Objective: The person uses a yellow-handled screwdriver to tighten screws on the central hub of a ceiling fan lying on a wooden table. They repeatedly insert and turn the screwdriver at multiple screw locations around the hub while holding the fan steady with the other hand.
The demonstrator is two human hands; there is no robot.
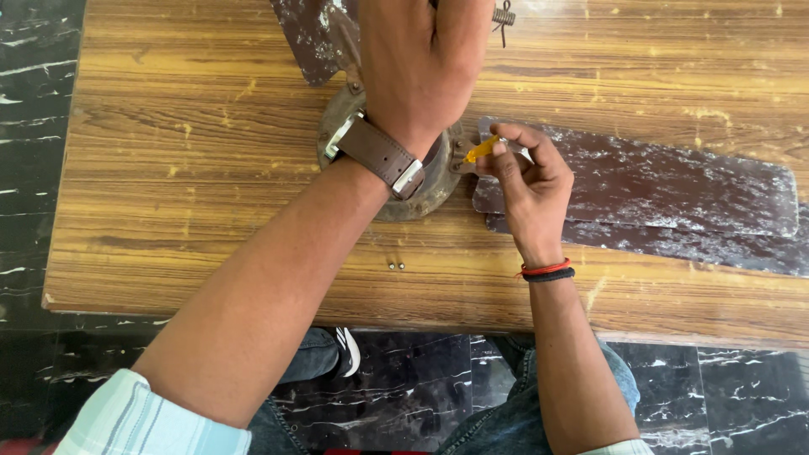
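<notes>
Dark marble floor (34, 168) surrounds a worn wooden table (211, 168), whose near edge runs across the lower part of the view. Near the table's far edge lies an old ceiling fan: a round motor hub (421, 190) with brown, paint-flecked blades. One blade (657, 181) runs lengthwise from the hub toward the right edge, a second lying partly under it; another blade (308, 38) points away and is cut off at the top. The left hand (421, 59), a watch on its wrist, presses flat down on the hub and hides most of it. The right hand (531, 190) pinches a small yellow-handled screwdriver (482, 149), its long axis angled left toward the hub's rim; its tip is hard to make out. Two small screws (396, 266) lie toward the near edge.
</notes>
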